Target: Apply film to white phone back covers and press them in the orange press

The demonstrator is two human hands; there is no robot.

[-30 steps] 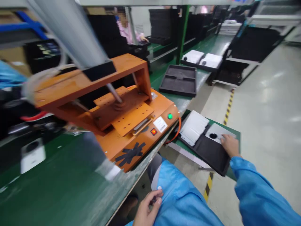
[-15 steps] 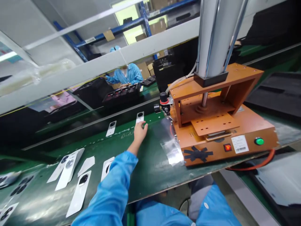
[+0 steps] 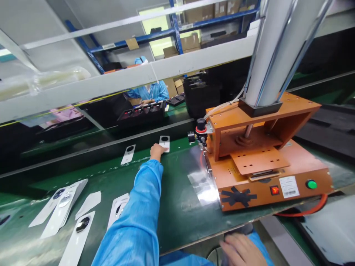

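My left hand reaches to the far side of the green table, its fingers closed at the lower edge of a white phone back cover with a dark round cutout. The cover still lies flat there, and part of the grip is hidden behind the hand. To its left lies a similar phone back cover. My right hand is over my lap below the table edge, smeared by motion, so its fingers are unclear. Another cover is partly hidden by my left sleeve.
An orange press with a lit red switch and green button stands on the right of the table. Stacked covers, a single cover and a white sheet lie left. Behind a partition sits a person in blue.
My left hand has closed from a loose reach onto the far cover's lower edge. My right hand has come into view at the bottom. The camera view has shifted slightly.
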